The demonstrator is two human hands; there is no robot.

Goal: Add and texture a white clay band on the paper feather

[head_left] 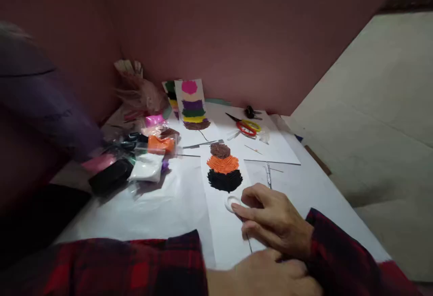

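Observation:
My right hand [274, 219] is over a long white card [219, 242], fingers apart and bent. One fingertip presses on a flattened round piece of white clay [228, 203] with a raised rim. Above that piece, the card carries textured patches of brown clay [220, 150], orange clay [223, 164] and black clay [225, 180]. A thin dark line is drawn beneath my right hand. My left hand [264, 274] lies across the card's near end, below the right one. Its fingers are partly cut off by the bottom edge, so their grip does not show.
Bags of coloured clay lie at left, among them orange [160, 144] and white [147, 167]. A finished striped card [192, 106] leans at the back wall. Scissors [246, 127], keys [250, 112], a thin silver tool [268, 175] and wooden sticks [253, 150] lie beyond the right hand.

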